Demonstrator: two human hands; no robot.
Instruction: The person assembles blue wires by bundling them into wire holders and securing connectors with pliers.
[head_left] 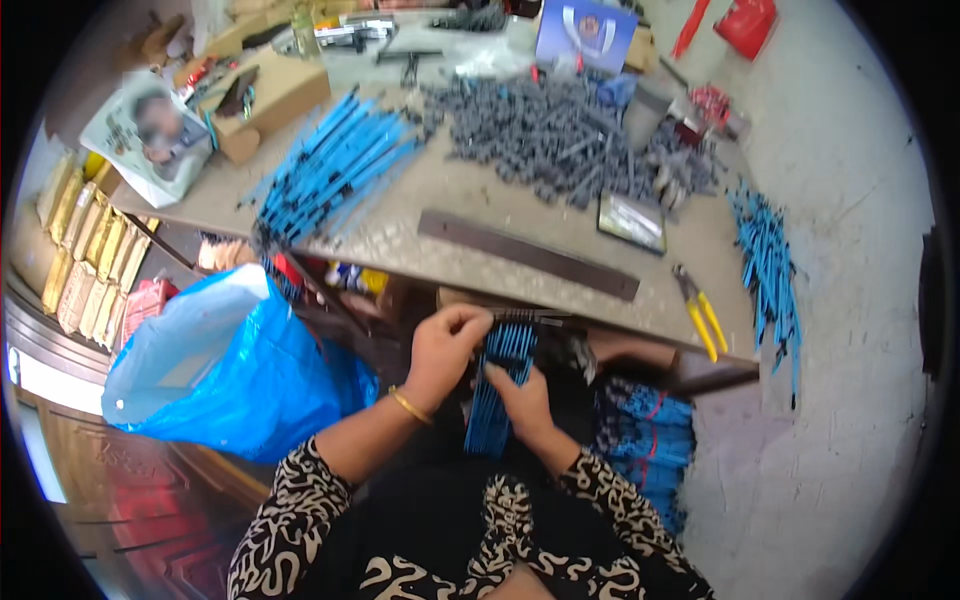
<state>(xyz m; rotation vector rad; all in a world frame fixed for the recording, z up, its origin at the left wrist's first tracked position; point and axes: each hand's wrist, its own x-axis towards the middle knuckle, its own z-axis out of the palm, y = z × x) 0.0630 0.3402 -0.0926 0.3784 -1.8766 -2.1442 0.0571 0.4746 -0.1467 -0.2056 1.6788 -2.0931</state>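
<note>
In front of my body, just below the table's edge, my right hand [525,402] is closed round a bundle of thin blue strips [487,425] with dark upper ends. The bundle stands nearly upright, its lower end reaching below my fingers. My left hand [445,348], with a gold bangle at its wrist, is at the bundle's top left. Its thumb and fingers are pinched together there; whatever lies between them is too small to name. On the tabletop ahead, a dark flat bar [528,257] lies at a slant, and yellow-handled pliers [700,312] rest near the right corner.
Loose blue strips [340,165] lie on the table's left, more [768,265] at its right edge. Grey plastic pieces [560,135] form a heap behind the bar. A blue plastic bag [255,365] stands left of my arm. Tied blue bundles [650,440] lie low at right.
</note>
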